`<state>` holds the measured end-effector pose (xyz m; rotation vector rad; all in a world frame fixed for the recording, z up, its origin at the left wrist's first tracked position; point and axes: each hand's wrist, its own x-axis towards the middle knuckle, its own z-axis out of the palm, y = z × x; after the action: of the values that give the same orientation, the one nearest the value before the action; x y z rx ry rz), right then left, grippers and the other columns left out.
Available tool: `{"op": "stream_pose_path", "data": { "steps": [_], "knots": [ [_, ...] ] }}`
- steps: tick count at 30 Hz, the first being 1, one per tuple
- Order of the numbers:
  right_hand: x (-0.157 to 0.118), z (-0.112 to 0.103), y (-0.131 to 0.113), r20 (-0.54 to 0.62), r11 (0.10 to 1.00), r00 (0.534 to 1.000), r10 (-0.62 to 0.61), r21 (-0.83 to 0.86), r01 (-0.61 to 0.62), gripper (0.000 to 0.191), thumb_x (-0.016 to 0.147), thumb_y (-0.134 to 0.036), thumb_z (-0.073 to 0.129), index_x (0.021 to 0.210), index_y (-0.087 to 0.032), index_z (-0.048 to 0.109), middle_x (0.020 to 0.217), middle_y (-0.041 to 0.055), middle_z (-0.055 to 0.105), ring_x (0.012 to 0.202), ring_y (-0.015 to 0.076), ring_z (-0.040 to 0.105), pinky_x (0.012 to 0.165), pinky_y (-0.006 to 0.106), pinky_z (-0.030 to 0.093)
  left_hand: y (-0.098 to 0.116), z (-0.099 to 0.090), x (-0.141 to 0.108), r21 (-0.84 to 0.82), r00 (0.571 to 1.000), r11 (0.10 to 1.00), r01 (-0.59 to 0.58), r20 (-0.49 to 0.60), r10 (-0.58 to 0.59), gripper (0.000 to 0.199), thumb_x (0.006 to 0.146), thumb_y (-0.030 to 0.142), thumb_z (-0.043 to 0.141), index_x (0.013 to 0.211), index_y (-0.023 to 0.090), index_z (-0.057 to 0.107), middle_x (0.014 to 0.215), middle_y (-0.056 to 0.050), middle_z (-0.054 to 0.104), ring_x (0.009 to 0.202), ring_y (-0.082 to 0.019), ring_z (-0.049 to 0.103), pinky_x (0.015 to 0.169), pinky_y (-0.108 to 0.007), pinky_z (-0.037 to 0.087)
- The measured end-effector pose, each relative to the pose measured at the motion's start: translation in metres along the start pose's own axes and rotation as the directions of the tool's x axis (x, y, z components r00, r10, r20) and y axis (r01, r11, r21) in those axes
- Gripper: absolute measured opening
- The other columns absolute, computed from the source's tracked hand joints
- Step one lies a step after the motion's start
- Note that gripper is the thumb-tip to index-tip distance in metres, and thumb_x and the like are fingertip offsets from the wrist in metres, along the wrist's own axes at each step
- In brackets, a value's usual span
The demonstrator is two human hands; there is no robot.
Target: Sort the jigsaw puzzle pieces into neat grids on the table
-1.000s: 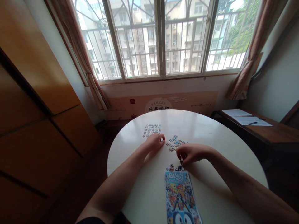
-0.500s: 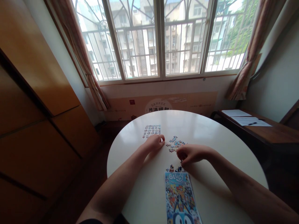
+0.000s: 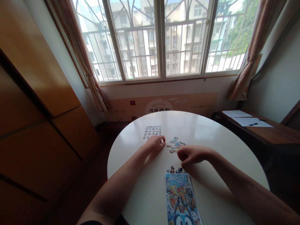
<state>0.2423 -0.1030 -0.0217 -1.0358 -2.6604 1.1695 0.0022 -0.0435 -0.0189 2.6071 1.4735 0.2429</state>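
Observation:
My left hand (image 3: 155,142) rests on the white table with its fingers curled in. Whatever its fingertips hold, if anything, is too small to make out. Just beyond it lie jigsaw pieces in neat rows (image 3: 152,131). My right hand (image 3: 193,154) is bent down with thumb and fingers pinched, seemingly on a small dark puzzle piece at the tips, partly hidden. A loose heap of puzzle pieces (image 3: 176,145) spreads between the hands. More dark pieces (image 3: 175,169) lie under my right hand, along the top edge of a colourful picture sheet (image 3: 180,197) marked "BLUEY".
The round white table (image 3: 225,162) has its far edge near a printed cardboard panel (image 3: 201,101) under the window. At right a brown wooden table (image 3: 281,131) bears papers (image 3: 253,122) and a pen. Wooden cabinets (image 3: 35,78) stand on the left.
Hardly anything differs. My right fingertips have shifted very slightly, and the dark piece at them shows less; my left hand stays in place.

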Motion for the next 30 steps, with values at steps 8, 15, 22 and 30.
{"op": "stream_pose_path", "data": {
  "steps": [8,15,22,30],
  "knots": [
    [-0.002,-0.001,-0.002,-0.003,1.000,1.000,-0.009,0.012,0.009,0.019,0.073,-0.027,0.072,0.073,-0.015,0.057,0.068,-0.0038,0.054,0.061,0.0085,0.046,0.052,0.020,0.033,0.000,-0.001,0.000,-0.012,1.000,1.000,-0.002,0.006,0.002,0.021,0.083,0.032,0.056,0.098,0.025,0.069,0.079,0.000,0.069,0.074,-0.017,0.061,0.069,-0.025,0.044],
    [-0.004,-0.004,-0.007,0.028,0.995,0.999,-0.025,0.093,0.023,0.017,0.073,-0.026,0.071,0.074,-0.014,0.058,0.067,-0.0035,0.055,0.062,0.0088,0.047,0.053,0.020,0.035,-0.002,0.000,0.001,-0.026,1.000,1.000,0.000,0.012,0.000,0.022,0.082,0.033,0.057,0.099,0.026,0.069,0.080,0.000,0.069,0.074,-0.017,0.061,0.069,-0.026,0.044],
    [-0.009,-0.006,-0.012,0.020,0.979,0.999,-0.045,0.200,0.040,0.023,0.075,-0.031,0.071,0.072,-0.014,0.056,0.064,-0.0047,0.050,0.060,0.0079,0.043,0.053,0.021,0.032,-0.003,0.002,0.001,-0.035,1.000,0.999,0.005,0.013,-0.004,0.021,0.083,0.033,0.057,0.099,0.026,0.069,0.080,0.001,0.069,0.075,-0.017,0.061,0.070,-0.026,0.044],
    [-0.004,-0.006,-0.009,-0.352,0.945,0.936,0.031,0.314,0.086,0.035,0.073,-0.046,0.073,0.073,-0.015,0.056,0.066,-0.0016,0.053,0.062,0.0109,0.046,0.057,0.024,0.036,-0.005,0.002,0.001,-0.073,0.999,0.996,-0.042,-0.019,0.041,0.019,0.083,0.031,0.058,0.095,0.025,0.072,0.079,0.001,0.069,0.072,-0.015,0.059,0.068,-0.025,0.042]
  ]
}}
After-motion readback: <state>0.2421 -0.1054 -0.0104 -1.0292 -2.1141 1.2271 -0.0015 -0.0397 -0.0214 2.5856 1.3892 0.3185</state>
